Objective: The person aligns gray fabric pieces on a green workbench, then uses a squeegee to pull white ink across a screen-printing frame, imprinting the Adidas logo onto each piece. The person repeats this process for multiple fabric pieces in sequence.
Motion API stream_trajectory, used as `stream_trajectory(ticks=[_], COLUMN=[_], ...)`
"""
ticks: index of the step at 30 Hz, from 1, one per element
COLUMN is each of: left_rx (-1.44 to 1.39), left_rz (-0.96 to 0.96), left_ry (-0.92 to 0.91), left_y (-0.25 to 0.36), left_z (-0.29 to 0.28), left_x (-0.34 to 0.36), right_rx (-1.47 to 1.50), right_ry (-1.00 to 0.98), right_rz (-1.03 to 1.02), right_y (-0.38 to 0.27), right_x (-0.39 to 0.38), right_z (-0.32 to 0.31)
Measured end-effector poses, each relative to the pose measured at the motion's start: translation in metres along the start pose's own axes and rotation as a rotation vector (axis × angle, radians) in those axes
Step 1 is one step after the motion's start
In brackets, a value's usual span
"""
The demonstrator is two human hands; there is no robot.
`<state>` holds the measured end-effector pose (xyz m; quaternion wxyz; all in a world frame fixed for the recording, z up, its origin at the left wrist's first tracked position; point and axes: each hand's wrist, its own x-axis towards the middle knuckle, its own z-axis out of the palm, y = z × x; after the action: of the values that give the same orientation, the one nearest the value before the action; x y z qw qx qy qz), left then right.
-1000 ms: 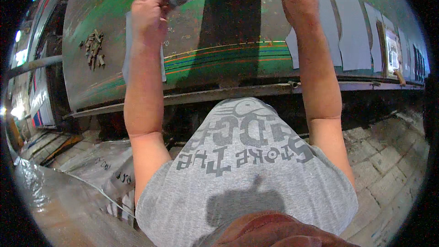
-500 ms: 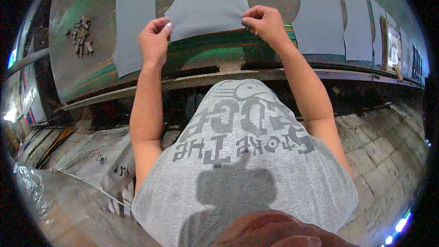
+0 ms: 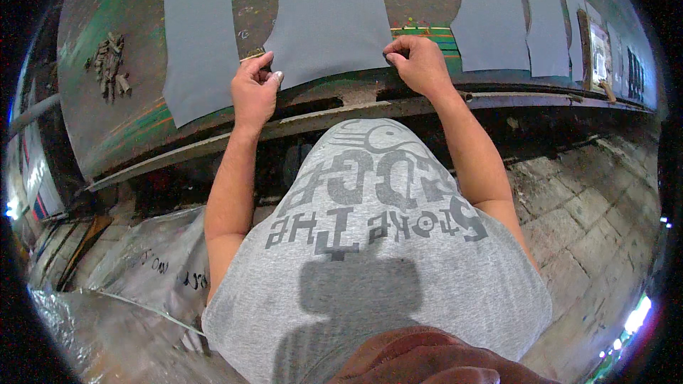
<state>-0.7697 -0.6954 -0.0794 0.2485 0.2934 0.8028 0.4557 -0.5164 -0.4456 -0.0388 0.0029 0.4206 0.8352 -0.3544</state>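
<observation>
A grey fabric panel (image 3: 327,18) with curved sides lies on the paint-streaked green and brown table (image 3: 92,121), its near edge between my hands. My left hand (image 3: 254,96) pinches its near left corner with thumb and fingers. My right hand (image 3: 421,65) has curled fingers pinched on the near right corner. Another grey panel (image 3: 199,43) lies just left of my left hand, and a third (image 3: 491,21) lies to the right of my right hand.
More panels (image 3: 544,21) continue rightward along the table, beside a pale framed object (image 3: 597,50). A pile of small grey-brown pieces (image 3: 108,64) lies at the left. A metal rail (image 3: 178,156) runs along the near edge. Plastic sheeting (image 3: 128,263) covers the lower left; paving (image 3: 569,220) shows at right.
My hands have come down and toward me with the panel. It was held up at the top of the view and now lies spread on the table between the other panels.
</observation>
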Motion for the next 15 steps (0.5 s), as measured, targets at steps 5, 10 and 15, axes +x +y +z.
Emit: stream_trajectory(ticks=[5,10,15], left_rx=[-0.005,0.029,0.179], left_rz=[0.043,0.067,0.167], left_ry=[-0.011,-0.006,0.087], left_y=[-0.008,-0.013,0.003], left_z=[0.003,0.006,0.008], left_x=[-0.007,-0.012,-0.012], right_rx=[-0.006,-0.047,-0.118], right_ry=[-0.025,0.008,0.010], right_rz=[0.050,0.000,-0.034], right_y=[0.004,0.007,0.010], right_x=[-0.006,-0.006,-0.011], right_z=[0.007,0.012,0.009])
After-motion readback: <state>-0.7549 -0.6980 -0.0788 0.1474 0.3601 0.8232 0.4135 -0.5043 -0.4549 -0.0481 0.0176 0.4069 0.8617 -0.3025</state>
